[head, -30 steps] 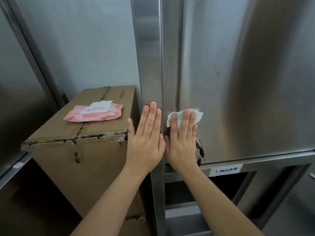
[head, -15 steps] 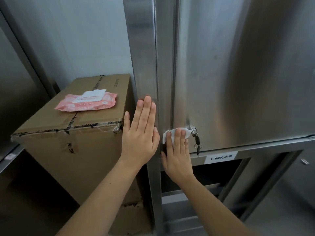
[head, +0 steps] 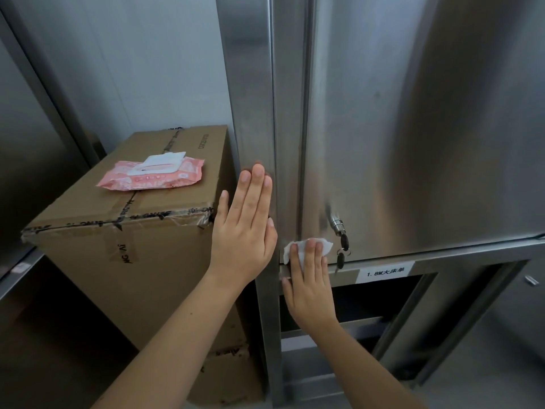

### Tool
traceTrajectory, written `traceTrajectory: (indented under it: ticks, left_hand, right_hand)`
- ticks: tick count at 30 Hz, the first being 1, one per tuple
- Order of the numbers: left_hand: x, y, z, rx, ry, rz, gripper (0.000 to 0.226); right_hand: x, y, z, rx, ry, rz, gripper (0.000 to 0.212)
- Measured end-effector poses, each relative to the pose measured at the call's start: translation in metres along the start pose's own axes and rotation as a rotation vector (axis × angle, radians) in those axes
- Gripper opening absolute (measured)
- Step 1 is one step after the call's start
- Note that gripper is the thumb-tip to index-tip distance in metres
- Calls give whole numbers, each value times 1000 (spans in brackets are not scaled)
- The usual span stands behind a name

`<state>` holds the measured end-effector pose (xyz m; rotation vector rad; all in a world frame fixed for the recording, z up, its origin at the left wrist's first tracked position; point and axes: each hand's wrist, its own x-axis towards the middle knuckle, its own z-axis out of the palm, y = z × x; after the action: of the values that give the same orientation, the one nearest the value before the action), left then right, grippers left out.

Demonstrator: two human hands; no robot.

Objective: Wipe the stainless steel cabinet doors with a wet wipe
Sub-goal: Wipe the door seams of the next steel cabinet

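Note:
The stainless steel cabinet door (head: 413,128) fills the right half of the view. My right hand (head: 311,278) lies flat on a white wet wipe (head: 298,249), pressing it against the door's bottom left corner. A lock with hanging keys (head: 340,240) sits just right of the wipe. My left hand (head: 244,228) rests flat, fingers together, on the steel frame post (head: 253,98) left of the door and holds nothing.
A large cardboard box (head: 124,249) stands left of the post with a pink wet wipe pack (head: 153,175) on top. Below the door is a white label (head: 385,271) and an open compartment (head: 368,302). Another steel panel (head: 26,149) is at far left.
My right hand has slid the wipe down the door's left edge to the bottom corner beside the lock. My left hand has stayed on the frame post.

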<state>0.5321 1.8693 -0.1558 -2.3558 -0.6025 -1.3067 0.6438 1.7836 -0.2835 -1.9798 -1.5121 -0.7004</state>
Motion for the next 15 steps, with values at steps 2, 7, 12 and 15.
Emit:
traceTrajectory:
  ticks: [2,7,12,15]
  left_hand:
    - [1,0,0,-4,-6,-1,66]
    - [1,0,-1,-27,-13,-9,67]
    - [1,2,-3,-34,-19,-16,67]
    - [1,2,-5,-27,-26,-23,64]
  right_hand:
    - [-1,-2,-1,-5,-34,22,62]
    - [23,-5,-14,2,1,15,64]
    - [13,1,-14,-6,-76,-2,65]
    - [-7,4,-10,-58,-162,-15,65]
